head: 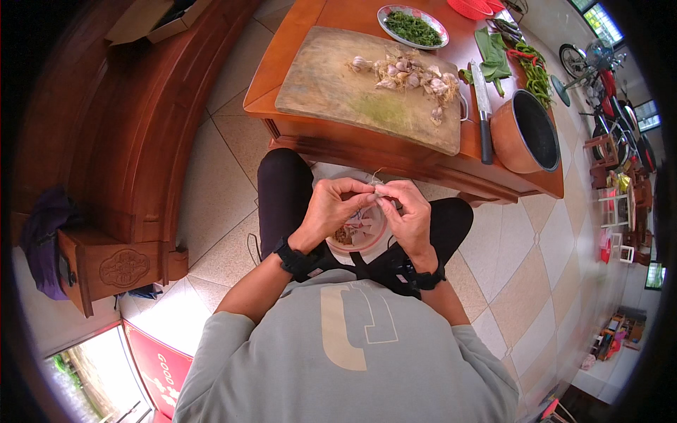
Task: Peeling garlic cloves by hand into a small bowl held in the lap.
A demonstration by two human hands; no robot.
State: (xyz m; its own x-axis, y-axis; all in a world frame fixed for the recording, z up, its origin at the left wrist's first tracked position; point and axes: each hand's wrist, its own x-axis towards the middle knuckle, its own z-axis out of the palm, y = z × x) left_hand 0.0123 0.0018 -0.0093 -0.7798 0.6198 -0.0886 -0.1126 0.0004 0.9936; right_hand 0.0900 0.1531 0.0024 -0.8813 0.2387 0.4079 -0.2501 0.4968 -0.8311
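Between the fingertips of both hands is a small garlic bulb or clove (376, 183), with thin pale roots sticking up and most of it hidden by the fingers. My left hand (329, 207) pinches it from the left, while my right hand (408, 210) grips it from the right. Below them, between my knees, stands a round waste bin (357, 247) holding paper scraps and brownish peelings. Ahead, a heap of garlic bulbs (412, 79) lies on a worn wooden chopping board (322, 79). A green smear marks the board near its front.
A kitchen knife (482, 100) and a copper-coloured pot (515, 135) sit right of the board on the wooden table (296, 16). Behind are a plate of chopped greens (413, 27), green leaves (492, 55) and peppers (535, 79). A carved wooden bench (132, 132) flanks the left.
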